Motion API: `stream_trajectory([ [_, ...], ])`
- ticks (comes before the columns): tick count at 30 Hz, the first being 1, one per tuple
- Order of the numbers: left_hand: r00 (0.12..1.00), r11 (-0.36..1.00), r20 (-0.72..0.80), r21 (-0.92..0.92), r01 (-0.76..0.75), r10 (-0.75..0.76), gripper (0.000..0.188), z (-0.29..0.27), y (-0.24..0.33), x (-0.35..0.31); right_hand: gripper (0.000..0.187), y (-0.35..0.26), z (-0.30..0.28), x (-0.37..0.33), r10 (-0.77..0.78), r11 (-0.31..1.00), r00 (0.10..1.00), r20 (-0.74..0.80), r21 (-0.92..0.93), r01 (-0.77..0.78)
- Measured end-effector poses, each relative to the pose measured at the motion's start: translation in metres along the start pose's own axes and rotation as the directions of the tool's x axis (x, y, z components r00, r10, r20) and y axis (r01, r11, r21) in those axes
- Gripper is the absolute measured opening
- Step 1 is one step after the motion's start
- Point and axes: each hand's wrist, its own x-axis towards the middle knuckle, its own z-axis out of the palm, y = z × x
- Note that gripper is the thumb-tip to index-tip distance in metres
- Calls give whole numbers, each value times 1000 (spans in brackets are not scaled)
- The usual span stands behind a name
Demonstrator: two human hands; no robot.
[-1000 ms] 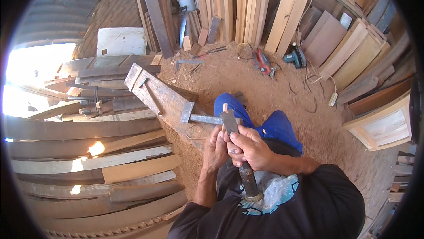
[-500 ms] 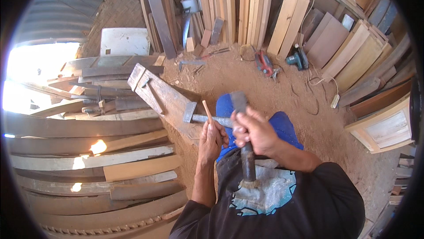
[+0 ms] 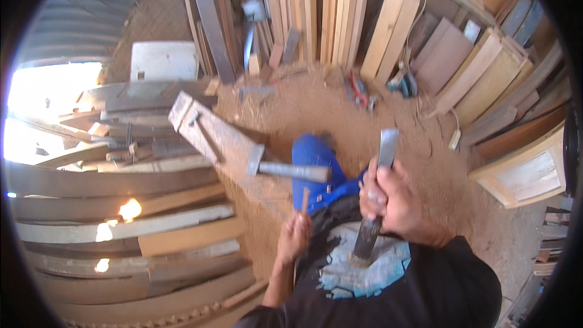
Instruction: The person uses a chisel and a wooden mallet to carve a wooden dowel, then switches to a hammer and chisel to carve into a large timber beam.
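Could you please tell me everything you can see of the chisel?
The chisel has a flat, grey, metal-looking blade and a thick, dark handle with a paler butt end. The right hand grips it around the middle, blade tip pointing away from the body. The butt end shows in front of the shirt; whether they touch is unclear.

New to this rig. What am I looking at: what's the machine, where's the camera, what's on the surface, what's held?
No machine: these are a person's bare hands. One wide fisheye camera, worn on the head, looks down at them, so straight edges bend. Picture left is the person's left.

The left hand holds a thin wooden stick. The right hand grips a chisel, its blade pointing away from the body. A hammer lies with its head at the bench. Beyond, a red power tool sits on the floor.
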Motion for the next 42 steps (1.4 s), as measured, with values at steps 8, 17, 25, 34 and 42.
stream_trajectory([
  [8, 968, 970, -220, -181, -162, 121, 33, 11, 53, 88, 18, 71, 21, 53, 370, 929, 921, 125, -23, -370],
  [17, 949, 952, -108, 108, -286, 297, 31, 13, 47, 68, 21, 68, 20, 28, 329, 943, 933, 148, -101, -317],
  [25, 977, 978, -59, 15, 208, -207, 30, 6, 1, 2, 17, -1, 12, 11, 8, 976, 994, 112, -217, 17],
  [34, 980, 976, -59, 124, -181, 189, 18, 15, 46, 63, 14, 34, -11, 80, -29, 731, 993, 111, -675, 97],
  [42, 965, 957, -78, 170, -235, 251, 19, 19, 25, 65, 19, 43, -29, 88, -140, 617, 977, 162, -757, 214],
])
